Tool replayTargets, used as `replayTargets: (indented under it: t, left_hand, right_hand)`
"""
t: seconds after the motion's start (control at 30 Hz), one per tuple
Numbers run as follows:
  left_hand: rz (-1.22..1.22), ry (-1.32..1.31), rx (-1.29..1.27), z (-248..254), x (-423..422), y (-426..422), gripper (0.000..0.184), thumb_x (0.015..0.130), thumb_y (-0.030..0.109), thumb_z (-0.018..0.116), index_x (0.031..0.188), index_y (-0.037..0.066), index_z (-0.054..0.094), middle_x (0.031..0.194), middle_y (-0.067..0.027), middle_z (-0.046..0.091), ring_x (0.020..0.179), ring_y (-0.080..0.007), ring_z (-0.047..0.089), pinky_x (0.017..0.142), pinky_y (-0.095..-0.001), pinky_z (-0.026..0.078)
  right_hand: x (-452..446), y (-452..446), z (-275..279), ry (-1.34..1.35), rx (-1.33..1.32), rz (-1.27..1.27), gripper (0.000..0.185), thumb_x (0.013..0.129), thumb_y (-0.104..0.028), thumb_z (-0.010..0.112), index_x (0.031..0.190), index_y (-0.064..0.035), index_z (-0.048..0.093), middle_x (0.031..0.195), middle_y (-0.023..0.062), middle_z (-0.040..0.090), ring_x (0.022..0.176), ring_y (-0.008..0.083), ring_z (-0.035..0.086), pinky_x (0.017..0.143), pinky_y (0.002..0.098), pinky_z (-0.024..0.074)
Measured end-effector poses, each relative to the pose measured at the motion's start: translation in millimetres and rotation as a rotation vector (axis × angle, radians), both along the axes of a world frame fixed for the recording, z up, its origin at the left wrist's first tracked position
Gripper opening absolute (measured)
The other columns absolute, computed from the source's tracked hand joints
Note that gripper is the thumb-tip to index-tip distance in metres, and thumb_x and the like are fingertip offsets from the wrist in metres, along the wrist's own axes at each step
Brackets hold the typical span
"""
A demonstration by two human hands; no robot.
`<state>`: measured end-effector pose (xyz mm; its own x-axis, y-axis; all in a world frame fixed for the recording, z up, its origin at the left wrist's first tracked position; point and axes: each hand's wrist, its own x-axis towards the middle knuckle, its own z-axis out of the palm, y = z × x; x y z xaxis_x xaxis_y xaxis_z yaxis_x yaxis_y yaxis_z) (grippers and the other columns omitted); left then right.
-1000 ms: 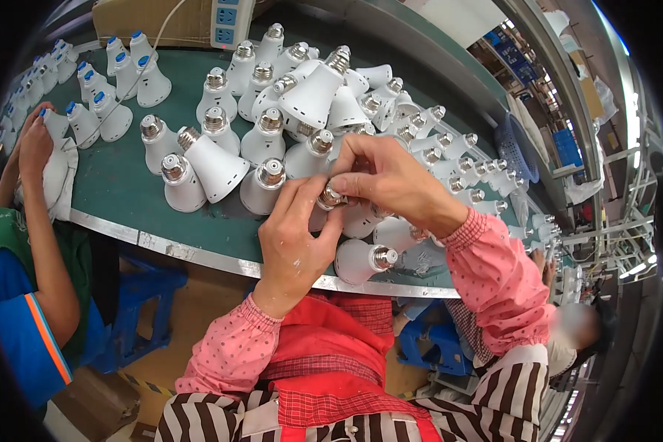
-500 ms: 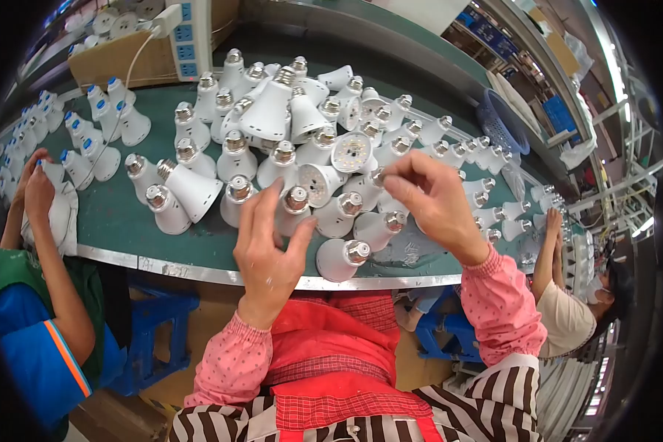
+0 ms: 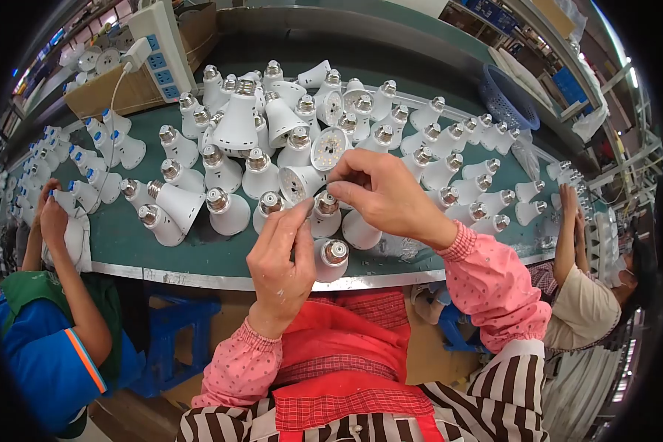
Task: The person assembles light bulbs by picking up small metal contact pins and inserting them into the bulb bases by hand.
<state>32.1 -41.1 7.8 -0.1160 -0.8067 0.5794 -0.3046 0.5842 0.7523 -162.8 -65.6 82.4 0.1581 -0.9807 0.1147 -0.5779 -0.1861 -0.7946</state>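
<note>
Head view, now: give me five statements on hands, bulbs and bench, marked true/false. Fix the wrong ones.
1. Both the left hand and the right hand are at the cap end of one white bulb. True.
2. Both hands wear gloves. False: they are bare, with pink dotted sleeves above the wrists.
3. Every bulb on the table stands cap up. False: some are tilted, and one open-faced bulb behind the hands shows its round face.
4. Blue-tipped bulbs stand toward the left end of the table. True.
5. The basket is beside the power strip. False: the basket is at far right, the power strip at upper left.
</note>
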Motion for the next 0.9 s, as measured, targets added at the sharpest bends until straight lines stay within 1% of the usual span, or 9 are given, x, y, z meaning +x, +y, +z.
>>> replayTargets:
  t: [0.03,0.13,0.23,0.33,0.43,0.53,0.63,0.73,0.9]
  left_hand:
    - [-0.005,-0.003,0.024,0,0,0,0.027,0.097,-0.007,0.063,0.121,-0.001,0.072,0.103,-0.0146,0.073,0.084,-0.0215,0.07,0.07,-0.0313,0.055]
    - [-0.011,-0.016,0.045,3,-7,-2,0.027,0.098,-0.004,0.063,0.124,-0.002,0.07,0.105,-0.0155,0.072,0.084,-0.0229,0.07,0.072,-0.0322,0.055]
    - [-0.035,-0.043,0.051,-2,-12,-7,0.035,0.096,-0.004,0.063,0.131,-0.001,0.066,0.111,-0.0198,0.069,0.091,-0.0353,0.071,0.079,-0.0422,0.056]
    - [-0.069,-0.022,0.156,0,-15,-7,0.031,0.098,0.001,0.067,0.129,-0.002,0.066,0.107,-0.0143,0.07,0.079,-0.0213,0.066,0.069,-0.0322,0.054]
    - [-0.099,0.005,0.176,0,-14,-9,0.031,0.098,0.001,0.067,0.129,-0.002,0.066,0.109,-0.0137,0.07,0.078,-0.0205,0.066,0.068,-0.0321,0.053]
    - [-0.11,0.0,0.199,1,-11,-9,0.032,0.098,0.001,0.068,0.13,-0.002,0.066,0.11,-0.0133,0.07,0.078,-0.0199,0.066,0.068,-0.0319,0.054]
    - [-0.111,0.018,0.196,-2,-11,-10,0.032,0.098,0.001,0.068,0.13,-0.002,0.067,0.109,-0.0129,0.071,0.079,-0.0195,0.067,0.068,-0.0316,0.054]
    - [-0.104,0.015,0.168,-7,-11,-13,0.031,0.097,0.001,0.068,0.129,-0.001,0.067,0.108,-0.013,0.071,0.081,-0.0193,0.068,0.069,-0.0313,0.054]
    - [-0.13,0.047,0.162,-9,-12,-15,0.031,0.096,-0.001,0.069,0.127,-0.001,0.068,0.108,-0.0128,0.071,0.08,-0.0195,0.068,0.069,-0.0312,0.055]
  right_hand:
    - [1,-1,2,-0.003,0.019,0.0,0.019,0.089,-0.014,0.073,0.094,0.0041,0.071,0.083,0.0192,0.072,0.075,0.0324,0.071,0.071,0.0408,0.0536]
    - [2,-4,4,-0.016,0.069,0.041,0.02,0.089,-0.016,0.073,0.091,0.0043,0.071,0.079,0.0194,0.072,0.074,0.0325,0.071,0.07,0.0407,0.0535]
    - [1,-10,1,-0.024,0.111,0.078,0.016,0.094,-0.009,0.074,0.093,0.0045,0.066,0.076,0.0059,0.067,0.071,0.0103,0.059,0.065,0.0299,0.0485]
    - [2,-14,4,0.021,0.106,0.106,0.017,0.093,-0.01,0.074,0.091,0.005,0.066,0.076,0.0056,0.067,0.071,0.0109,0.059,0.065,0.0307,0.0486]
    - [2,-18,9,0.084,0.117,0.124,0.017,0.092,-0.01,0.075,0.09,0.0044,0.065,0.077,0.0052,0.067,0.067,0.0108,0.061,0.061,0.0299,0.049]
    - [4,-18,18,-0.036,0.369,0.071,0.013,0.093,-0.007,0.073,0.09,0.0031,0.066,0.079,0.0052,0.068,0.063,0.0096,0.064,0.055,0.0279,0.0483]
    - [2,-19,15,-0.112,0.393,0.095,0.009,0.094,-0.004,0.071,0.092,0.0017,0.065,0.08,0.0044,0.068,0.06,0.0082,0.064,0.05,0.0256,0.0467]
    - [2,-19,18,-0.131,0.463,0.077,0.007,0.096,-0.003,0.069,0.094,0.001,0.064,0.081,0.0038,0.067,0.061,0.0077,0.063,0.051,0.0251,0.0469]
    - [0,-19,14,-0.191,0.464,0.08,0.008,0.097,-0.004,0.07,0.095,-0.0002,0.063,0.079,0.0025,0.065,0.059,0.0074,0.061,0.05,0.0245,0.0449]
